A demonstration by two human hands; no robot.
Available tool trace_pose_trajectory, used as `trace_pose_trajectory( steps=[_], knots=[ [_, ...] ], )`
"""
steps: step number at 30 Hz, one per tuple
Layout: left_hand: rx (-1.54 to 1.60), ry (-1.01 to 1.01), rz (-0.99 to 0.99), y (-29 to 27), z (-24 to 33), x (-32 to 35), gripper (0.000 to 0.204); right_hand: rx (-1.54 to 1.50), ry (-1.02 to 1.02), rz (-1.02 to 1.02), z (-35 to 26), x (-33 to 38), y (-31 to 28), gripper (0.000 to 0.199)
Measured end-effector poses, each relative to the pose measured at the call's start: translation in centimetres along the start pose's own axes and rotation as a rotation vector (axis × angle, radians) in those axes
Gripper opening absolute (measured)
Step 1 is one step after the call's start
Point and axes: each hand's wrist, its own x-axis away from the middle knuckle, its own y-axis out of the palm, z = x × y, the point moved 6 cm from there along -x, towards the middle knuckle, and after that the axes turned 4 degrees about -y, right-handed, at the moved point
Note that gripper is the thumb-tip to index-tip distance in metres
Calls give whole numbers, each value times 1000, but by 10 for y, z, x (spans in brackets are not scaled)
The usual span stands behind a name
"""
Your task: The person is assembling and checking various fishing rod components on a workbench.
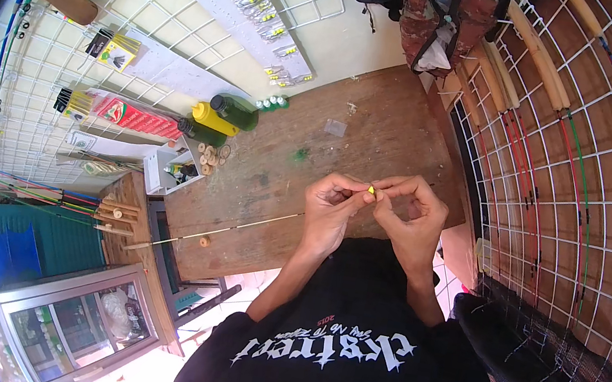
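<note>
Close in front of my chest, both hands meet over the near part of the wooden workbench point(276, 179). Between their fingertips sits a tiny bright yellow piece point(371, 191), too small to make out its kind. My left hand point(329, 204) is closed, thumb and forefinger pinching at the piece's left side. From the right, my right hand point(417, 217) pinches it in the same way. A thin fishing rod point(237, 227) lies across the bench, its tip end near my left wrist. Beside that rod rests a single cork ring point(204, 241).
Cork rings point(210, 154) lie by a white box point(179, 181) at the bench's left. Behind them stand a yellow bottle point(214, 119) and a dark green bottle point(235, 112). A small clear bag point(335, 127) lies farther back. Rods hang on a white wire grid point(568, 183) at right.
</note>
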Motion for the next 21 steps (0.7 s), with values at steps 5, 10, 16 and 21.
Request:
trace_pose_trajectory(
  steps=[5, 10, 16, 21],
  knots=[
    [2, -11, 0, 1, 0, 0, 11, -19, 7, 6, 1, 0, -1, 9],
    [-16, -17, 5, 0, -1, 0, 11, -21, 1, 8, 2, 0, -1, 10],
    [-20, -23, 19, -1, 0, 0, 11, -15, 5, -5, 2, 0, 0, 10],
    [-15, -32, 22, 0, 0, 0, 11, -16, 16, -10, 2, -1, 0, 10]
  ],
)
